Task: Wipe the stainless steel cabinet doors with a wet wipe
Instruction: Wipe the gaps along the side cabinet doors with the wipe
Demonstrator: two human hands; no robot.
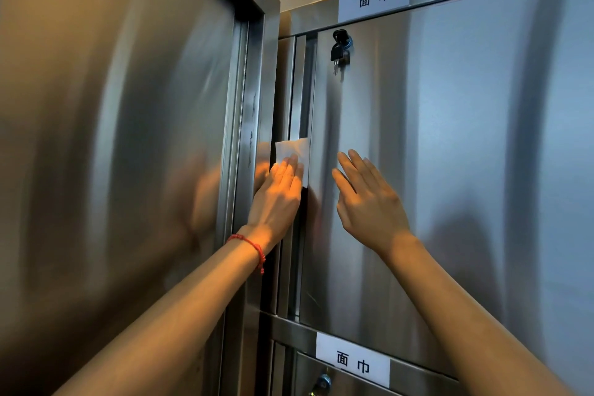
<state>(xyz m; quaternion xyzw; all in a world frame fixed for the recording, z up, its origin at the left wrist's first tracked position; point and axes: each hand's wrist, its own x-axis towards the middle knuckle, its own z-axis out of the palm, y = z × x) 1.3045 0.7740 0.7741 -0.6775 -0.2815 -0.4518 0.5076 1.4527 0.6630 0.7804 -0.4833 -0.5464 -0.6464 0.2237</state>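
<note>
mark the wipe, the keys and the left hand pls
wipe [291, 148]: head view, bare white upper part above the fingers.
keys [338, 50]: head view, black key head hanging under the lock.
left hand [277, 199]: head view, back of hand.

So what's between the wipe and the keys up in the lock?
In the head view, only bare steel: the door edge and the recessed strip beside it run from the wipe up to the keys.

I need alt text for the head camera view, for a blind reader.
The left hand presses a white wet wipe flat against the left edge of a stainless steel cabinet door. The open right hand rests on the door below black keys.
</note>
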